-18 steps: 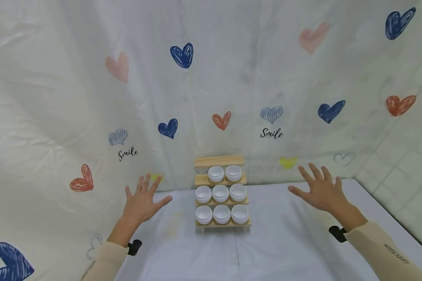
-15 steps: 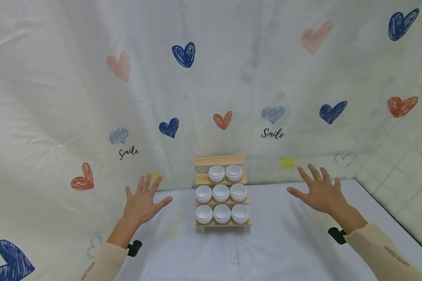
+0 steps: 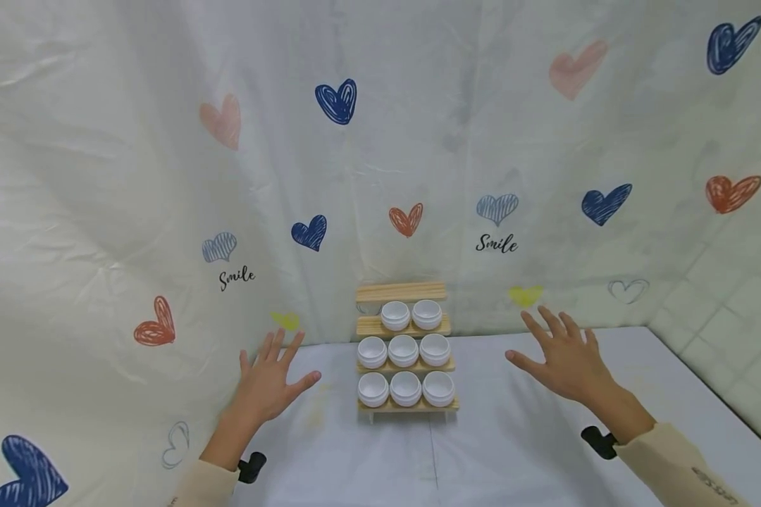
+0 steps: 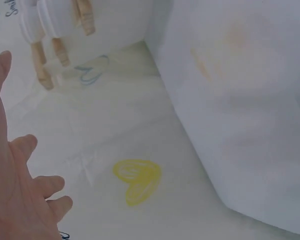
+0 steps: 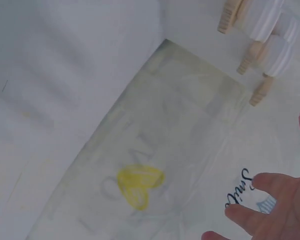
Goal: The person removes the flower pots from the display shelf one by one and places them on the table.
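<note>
A stepped wooden rack (image 3: 401, 292) stands at the back of the white table in the head view. Small white bowls (image 3: 405, 389) sit on its tiers: three on the lowest, three on the middle one, two above. To the rack's left, my left hand (image 3: 269, 384) hovers with fingers spread, holding nothing. My right hand (image 3: 564, 362) is raised on the opposite side, fingers apart and likewise holding nothing. Both hands are apart from the rack. The left wrist view catches part of the left hand (image 4: 20, 185); the right hand (image 5: 285, 205) enters the right wrist view at the lower right.
A white cloth covers the table (image 3: 507, 451). Behind it hangs a pale curtain (image 3: 406, 155) printed with hearts and "Smile". Another curtain section (image 3: 735, 303) runs along the right edge. Black wrist cameras (image 3: 251, 467) are strapped at both wrists.
Both hands have drifted slightly inward toward the rack and lower in the head view. The view itself has shifted a little. The rack and bowls stand as before.
</note>
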### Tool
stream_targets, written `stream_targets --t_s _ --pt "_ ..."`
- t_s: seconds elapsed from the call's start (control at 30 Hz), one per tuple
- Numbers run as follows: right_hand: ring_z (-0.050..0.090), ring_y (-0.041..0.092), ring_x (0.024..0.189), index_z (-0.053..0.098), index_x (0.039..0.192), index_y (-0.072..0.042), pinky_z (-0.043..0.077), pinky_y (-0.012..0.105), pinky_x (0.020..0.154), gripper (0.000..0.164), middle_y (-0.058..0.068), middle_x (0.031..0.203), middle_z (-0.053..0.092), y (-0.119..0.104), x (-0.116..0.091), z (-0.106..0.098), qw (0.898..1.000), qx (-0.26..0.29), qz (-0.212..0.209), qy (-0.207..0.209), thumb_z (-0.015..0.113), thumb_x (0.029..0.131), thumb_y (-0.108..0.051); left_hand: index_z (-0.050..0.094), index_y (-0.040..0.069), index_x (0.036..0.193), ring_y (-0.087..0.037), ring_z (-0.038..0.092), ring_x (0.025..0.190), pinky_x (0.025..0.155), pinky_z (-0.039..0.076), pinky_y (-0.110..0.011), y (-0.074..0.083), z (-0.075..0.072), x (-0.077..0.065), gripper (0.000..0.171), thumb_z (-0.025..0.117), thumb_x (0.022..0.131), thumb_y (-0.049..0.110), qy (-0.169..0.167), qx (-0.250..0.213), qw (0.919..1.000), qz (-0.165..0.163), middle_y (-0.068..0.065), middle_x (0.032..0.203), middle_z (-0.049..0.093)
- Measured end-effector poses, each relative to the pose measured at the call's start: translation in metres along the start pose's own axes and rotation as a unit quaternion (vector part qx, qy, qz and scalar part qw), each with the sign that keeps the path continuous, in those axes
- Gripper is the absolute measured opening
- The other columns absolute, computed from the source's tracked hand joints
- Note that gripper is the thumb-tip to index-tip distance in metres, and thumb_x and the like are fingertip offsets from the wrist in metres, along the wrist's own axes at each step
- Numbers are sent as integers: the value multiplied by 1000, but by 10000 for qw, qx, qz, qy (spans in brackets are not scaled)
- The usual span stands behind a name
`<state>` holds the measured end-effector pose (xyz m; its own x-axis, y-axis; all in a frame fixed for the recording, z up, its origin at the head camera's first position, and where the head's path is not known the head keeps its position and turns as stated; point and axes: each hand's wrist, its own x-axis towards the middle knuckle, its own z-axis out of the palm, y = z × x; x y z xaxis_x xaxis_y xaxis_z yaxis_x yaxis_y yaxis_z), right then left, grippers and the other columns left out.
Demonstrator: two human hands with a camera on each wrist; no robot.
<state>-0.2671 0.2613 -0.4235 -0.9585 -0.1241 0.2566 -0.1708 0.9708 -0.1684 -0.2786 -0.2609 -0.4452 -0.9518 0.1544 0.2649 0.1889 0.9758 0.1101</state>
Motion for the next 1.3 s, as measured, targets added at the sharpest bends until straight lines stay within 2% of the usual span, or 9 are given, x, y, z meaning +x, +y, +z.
stream_targets --t_s 0.2,0.37,0.5,0.67,0.87,1.03,1.2,1.3 --pt "29 54 143 37 157 -7 22 80 106 89 28 160 32 -13 -2 6 9992 219 -173 294 55 94 -67 27 30 163 -41 18 157 112 6 -81 9 8 -4 90 53 90 75 27 -297 9995 136 -15 170 24" --pt "34 56 140 39 156 -6 26 77 107 85 29 158 35 -20 -3 13 9972 593 -268 374 58 95 -62 24 34 163 -37 20 157 114 5 -79 12 26 -7 88 55 91 73 150 -752 9968 213 -12 170 25" --pt "35 56 140 39 156 -6 28 78 106 82 29 157 37 -26 -4 17 9950 886 -296 340 58 96 -60 25 34 163 -37 24 156 113 8 -78 14 40 -8 86 56 92 71 317 -1229 9917 190 -12 168 29" --pt "37 54 140 40 154 -6 31 77 105 79 28 157 39 -35 -2 22 9904 1315 -308 305 58 98 -58 27 34 162 -35 30 154 115 10 -77 16 53 -8 82 60 93 64 532 -1915 9800 48 -11 166 35" --pt "43 52 136 41 153 -6 38 73 102 74 24 155 43 -44 -3 32 9822 1825 -317 306 60 99 -52 30 26 162 -33 35 152 116 17 -75 24 65 -6 78 61 97 55 764 -2692 9600 21 -7 165 38" --pt "41 51 139 41 153 -4 37 72 105 73 24 155 42 -51 -5 40 9761 2152 -198 214 58 100 -52 32 24 162 -35 37 151 118 28 -66 36 73 -4 76 61 98 51 789 -3343 9391 -71 -7 164 39" --pt "41 48 140 39 154 -3 38 69 107 75 24 157 41 -56 -2 46 9689 2471 23 120 55 101 -54 33 23 161 -35 46 144 113 37 -63 47 79 3 71 61 100 47 850 -3949 9147 -132 -5 162 42" --pt "45 47 137 38 155 -4 42 67 104 76 23 157 41 -58 2 47 9656 2599 87 74 54 101 -55 34 23 161 -38 50 139 111 38 -64 53 80 7 69 61 100 44 834 -4282 8996 -192 -8 159 45"
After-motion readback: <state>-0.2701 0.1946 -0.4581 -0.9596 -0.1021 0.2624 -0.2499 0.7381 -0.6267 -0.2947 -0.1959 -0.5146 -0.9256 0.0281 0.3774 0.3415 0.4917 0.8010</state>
